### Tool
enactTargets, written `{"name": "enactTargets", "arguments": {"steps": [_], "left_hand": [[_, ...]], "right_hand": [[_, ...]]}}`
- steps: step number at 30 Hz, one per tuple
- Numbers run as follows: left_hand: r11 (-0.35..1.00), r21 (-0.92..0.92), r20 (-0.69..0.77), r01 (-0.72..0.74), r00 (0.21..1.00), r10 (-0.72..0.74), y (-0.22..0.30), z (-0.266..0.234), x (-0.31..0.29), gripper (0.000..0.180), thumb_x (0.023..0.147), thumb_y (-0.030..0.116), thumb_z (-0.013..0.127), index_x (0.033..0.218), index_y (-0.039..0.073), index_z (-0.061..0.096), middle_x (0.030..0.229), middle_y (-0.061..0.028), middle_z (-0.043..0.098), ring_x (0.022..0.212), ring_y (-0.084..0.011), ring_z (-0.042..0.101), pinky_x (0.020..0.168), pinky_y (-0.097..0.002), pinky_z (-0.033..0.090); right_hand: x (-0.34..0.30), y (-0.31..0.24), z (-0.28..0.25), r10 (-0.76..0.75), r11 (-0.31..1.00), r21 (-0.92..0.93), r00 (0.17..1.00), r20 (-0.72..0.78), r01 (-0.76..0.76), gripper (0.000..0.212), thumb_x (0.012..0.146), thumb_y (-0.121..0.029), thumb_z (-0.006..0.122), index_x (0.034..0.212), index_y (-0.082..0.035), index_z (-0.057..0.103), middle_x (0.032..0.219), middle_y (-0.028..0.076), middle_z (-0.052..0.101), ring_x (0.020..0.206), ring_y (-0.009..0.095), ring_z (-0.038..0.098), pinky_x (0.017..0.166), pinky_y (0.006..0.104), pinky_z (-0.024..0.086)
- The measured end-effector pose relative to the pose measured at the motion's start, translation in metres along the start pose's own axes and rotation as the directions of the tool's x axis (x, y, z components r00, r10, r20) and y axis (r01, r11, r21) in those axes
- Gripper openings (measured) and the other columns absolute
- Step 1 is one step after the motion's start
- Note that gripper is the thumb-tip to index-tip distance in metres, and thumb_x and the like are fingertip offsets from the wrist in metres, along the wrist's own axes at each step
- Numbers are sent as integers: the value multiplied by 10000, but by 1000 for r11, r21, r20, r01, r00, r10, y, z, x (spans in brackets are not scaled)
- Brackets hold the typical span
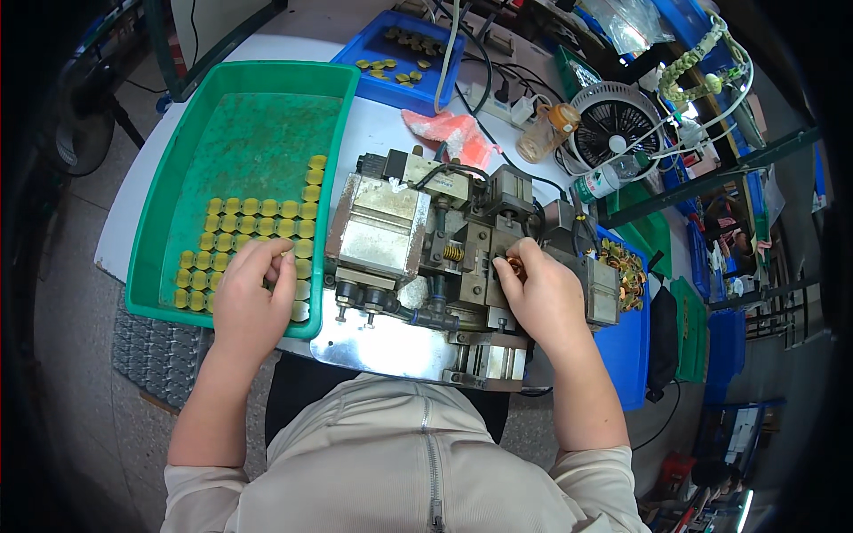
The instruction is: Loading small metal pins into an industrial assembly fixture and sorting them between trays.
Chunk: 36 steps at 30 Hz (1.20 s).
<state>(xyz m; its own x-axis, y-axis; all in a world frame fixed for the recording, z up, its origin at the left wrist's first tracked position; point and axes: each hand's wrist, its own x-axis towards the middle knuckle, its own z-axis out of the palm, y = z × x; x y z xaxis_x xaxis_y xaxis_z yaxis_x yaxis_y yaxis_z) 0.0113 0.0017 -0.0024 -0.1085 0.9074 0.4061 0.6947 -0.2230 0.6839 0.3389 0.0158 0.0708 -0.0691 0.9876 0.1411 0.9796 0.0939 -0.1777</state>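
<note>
Both forearms rise from the lower edge, bare below the sleeves. The left forearm leans slightly inward from lower left, ending in the left hand, left of the middle of the frame. Its back faces up, the fingers bend over, and the left thumb comes up close to the left index finger. The right forearm slants up and leftward from lower right. The right hand is right of centre, back upward, fingers curled, right thumb pointing toward the upper part of the frame. The torso fills the bottom centre.
</note>
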Motion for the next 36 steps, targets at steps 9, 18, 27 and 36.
{"name": "enactTargets", "arguments": {"steps": [9,18,27,36], "left_hand": [[997,-69,27,44,999,-43,3,-5,3,160,897,-8,657,1051,3,696,876,-44,623,686,-138,520,628,-278,442],[949,-238,97,-207,967,235,78,-7,52,184,876,-11,664,1055,8,697,993,-70,667,828,-185,590,749,-301,494],[708,-193,457,-680,576,678,140,108,69,217,882,113,702,1081,29,690,1072,-101,645,1002,-292,587,872,-363,516],[648,-218,606,-730,419,676,152,122,82,202,905,124,662,1077,20,678,1088,-132,624,1017,-322,568,891,-388,521]], "right_hand": [[-9,28,-4,-401,912,35,907,-127,408,249,817,19,660,1046,-18,749,1139,69,690,984,252,628,838,364,497],[-13,24,1,-332,940,36,935,-123,339,336,767,68,637,1070,-24,753,1148,55,687,1003,257,617,946,372,442],[-25,55,-15,-247,940,152,915,-318,307,361,775,47,626,1105,-42,741,1160,67,665,1017,264,606,915,368,456],[-80,230,-44,385,923,222,779,-495,-315,268,872,-11,638,1125,7,725,1119,114,668,919,228,623,778,309,504]]}}
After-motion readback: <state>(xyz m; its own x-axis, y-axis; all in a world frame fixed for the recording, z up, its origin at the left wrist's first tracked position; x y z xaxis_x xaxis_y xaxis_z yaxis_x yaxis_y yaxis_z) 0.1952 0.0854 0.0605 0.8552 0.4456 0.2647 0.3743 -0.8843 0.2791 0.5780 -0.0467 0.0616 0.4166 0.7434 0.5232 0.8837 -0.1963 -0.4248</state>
